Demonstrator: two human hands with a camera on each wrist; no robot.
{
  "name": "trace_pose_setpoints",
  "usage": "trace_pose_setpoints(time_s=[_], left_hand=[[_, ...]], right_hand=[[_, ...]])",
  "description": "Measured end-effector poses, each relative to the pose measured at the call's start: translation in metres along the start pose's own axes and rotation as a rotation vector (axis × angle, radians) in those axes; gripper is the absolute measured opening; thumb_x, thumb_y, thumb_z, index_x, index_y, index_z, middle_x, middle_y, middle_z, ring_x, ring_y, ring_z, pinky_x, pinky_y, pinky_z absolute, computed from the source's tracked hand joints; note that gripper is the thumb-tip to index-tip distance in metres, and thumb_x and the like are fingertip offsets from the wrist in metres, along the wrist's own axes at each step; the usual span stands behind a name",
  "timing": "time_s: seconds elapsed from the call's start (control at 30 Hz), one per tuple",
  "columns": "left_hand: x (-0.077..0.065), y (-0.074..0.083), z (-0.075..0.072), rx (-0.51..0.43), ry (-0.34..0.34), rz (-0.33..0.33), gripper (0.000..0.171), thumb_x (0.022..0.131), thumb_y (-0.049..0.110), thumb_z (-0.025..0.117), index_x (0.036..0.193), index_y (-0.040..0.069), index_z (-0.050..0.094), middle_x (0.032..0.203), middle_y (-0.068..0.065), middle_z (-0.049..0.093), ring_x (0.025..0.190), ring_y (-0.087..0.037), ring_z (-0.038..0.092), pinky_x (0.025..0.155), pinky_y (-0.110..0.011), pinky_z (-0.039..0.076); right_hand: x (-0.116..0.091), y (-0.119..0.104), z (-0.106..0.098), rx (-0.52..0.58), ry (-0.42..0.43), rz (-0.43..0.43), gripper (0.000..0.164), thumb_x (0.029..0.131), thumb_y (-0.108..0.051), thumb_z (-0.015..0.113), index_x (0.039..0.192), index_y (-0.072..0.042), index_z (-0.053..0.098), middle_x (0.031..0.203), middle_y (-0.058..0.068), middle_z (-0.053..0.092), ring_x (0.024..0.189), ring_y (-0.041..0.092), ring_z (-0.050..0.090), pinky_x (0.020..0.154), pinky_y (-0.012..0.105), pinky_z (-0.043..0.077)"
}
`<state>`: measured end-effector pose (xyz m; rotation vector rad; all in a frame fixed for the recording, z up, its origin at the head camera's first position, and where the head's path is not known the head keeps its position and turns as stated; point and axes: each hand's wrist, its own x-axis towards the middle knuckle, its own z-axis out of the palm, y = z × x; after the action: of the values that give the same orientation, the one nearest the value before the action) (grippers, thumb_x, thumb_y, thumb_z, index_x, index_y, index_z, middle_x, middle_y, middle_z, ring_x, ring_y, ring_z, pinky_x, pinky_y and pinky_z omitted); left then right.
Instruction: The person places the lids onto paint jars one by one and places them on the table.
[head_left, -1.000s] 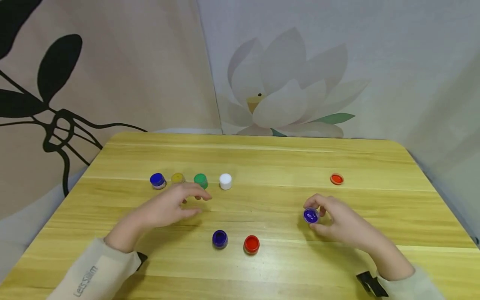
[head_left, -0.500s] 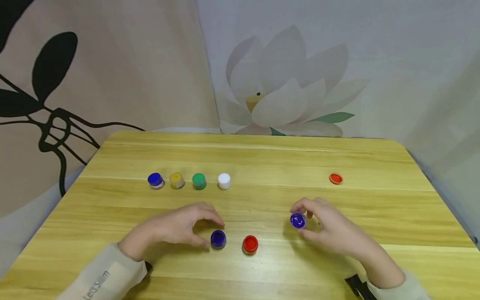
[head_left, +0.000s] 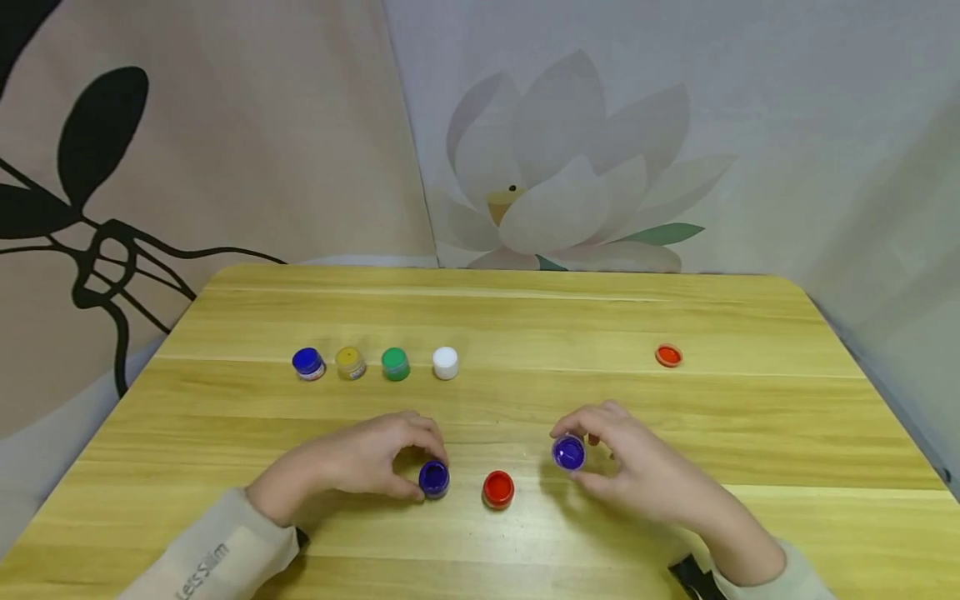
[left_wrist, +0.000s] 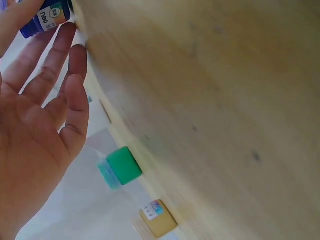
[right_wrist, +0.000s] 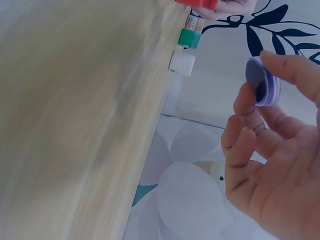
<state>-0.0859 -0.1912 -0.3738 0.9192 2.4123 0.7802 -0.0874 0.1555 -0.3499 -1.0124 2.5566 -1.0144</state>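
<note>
My left hand (head_left: pixel 370 454) holds an open purple paint jar (head_left: pixel 434 480) between thumb and fingertips, and the jar stands on the table. In the left wrist view, the labelled side of this jar (left_wrist: pixel 51 17) shows at the fingertips. Off to the right, my right hand (head_left: pixel 637 467) pinches a purple lid (head_left: pixel 569 452) by its edge, inner side up, above the wood. The right wrist view shows the lid (right_wrist: pixel 263 81) between thumb and finger. Between the two hands stands an open red paint jar (head_left: pixel 498 490).
Across the table (head_left: pixel 750 417), a row of capped jars stands further back: blue (head_left: pixel 308 364), yellow (head_left: pixel 350 363), green (head_left: pixel 395 364) and white (head_left: pixel 445 363). A red lid (head_left: pixel 669 355) lies at the back right. Behind the table hangs a printed curtain (head_left: pixel 570 150).
My left hand has come down and toward me from near the capped jars and taken hold of the purple jar. My right hand has carried the purple lid leftward, closer to the jars.
</note>
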Motion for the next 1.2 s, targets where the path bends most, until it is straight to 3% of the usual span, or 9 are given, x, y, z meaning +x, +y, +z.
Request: trace_pose_setpoints(time_s=[0.23, 0.6, 0.77, 1.0, 1.2], left_hand=[[-0.005, 0.013, -0.002, -0.062, 0.030, 0.006, 0.030, 0.083, 0.028, 0.080, 0.111, 0.024, 0.070, 0.100, 0.017, 0.064, 0.084, -0.003, 0.055, 0.074, -0.020, 0.052], [-0.001, 0.037, 0.002, -0.006, 0.153, 0.075, 0.033, 0.082, 0.029, 0.081, 0.112, 0.021, 0.071, 0.093, 0.016, 0.064, 0.078, -0.006, 0.057, 0.067, -0.019, 0.051], [0.000, 0.044, 0.007, -0.053, 0.224, 0.127, 0.032, 0.081, 0.028, 0.082, 0.110, 0.025, 0.070, 0.096, 0.018, 0.066, 0.081, -0.008, 0.060, 0.070, -0.024, 0.054], [0.002, 0.051, 0.012, -0.117, 0.285, 0.167, 0.031, 0.079, 0.026, 0.082, 0.108, 0.024, 0.070, 0.093, 0.016, 0.066, 0.079, -0.010, 0.059, 0.056, -0.017, 0.047], [0.003, 0.058, 0.018, -0.140, 0.343, 0.212, 0.030, 0.081, 0.026, 0.081, 0.109, 0.022, 0.070, 0.090, 0.010, 0.065, 0.077, -0.006, 0.056, 0.054, -0.015, 0.046]], right_hand=[[0.002, -0.009, 0.001, 0.019, 0.001, -0.011, 0.040, 0.085, -0.010, 0.075, 0.123, -0.017, 0.063, 0.109, -0.010, 0.063, 0.096, 0.008, 0.051, 0.074, 0.025, 0.051], [0.003, -0.020, 0.008, 0.081, 0.063, -0.036, 0.044, 0.082, -0.008, 0.077, 0.123, -0.018, 0.064, 0.107, -0.010, 0.065, 0.094, 0.007, 0.050, 0.071, 0.024, 0.050], [0.003, -0.028, 0.013, 0.111, 0.073, -0.032, 0.045, 0.081, -0.007, 0.078, 0.122, -0.019, 0.065, 0.105, -0.012, 0.066, 0.091, 0.009, 0.050, 0.068, 0.024, 0.050], [0.003, -0.035, 0.018, 0.134, 0.104, -0.092, 0.046, 0.081, -0.005, 0.078, 0.123, -0.021, 0.064, 0.102, -0.012, 0.064, 0.089, 0.007, 0.050, 0.066, 0.023, 0.050], [0.001, -0.041, 0.021, 0.135, 0.143, -0.153, 0.051, 0.080, -0.003, 0.079, 0.125, -0.021, 0.064, 0.104, -0.012, 0.065, 0.091, 0.003, 0.050, 0.067, 0.020, 0.049]])
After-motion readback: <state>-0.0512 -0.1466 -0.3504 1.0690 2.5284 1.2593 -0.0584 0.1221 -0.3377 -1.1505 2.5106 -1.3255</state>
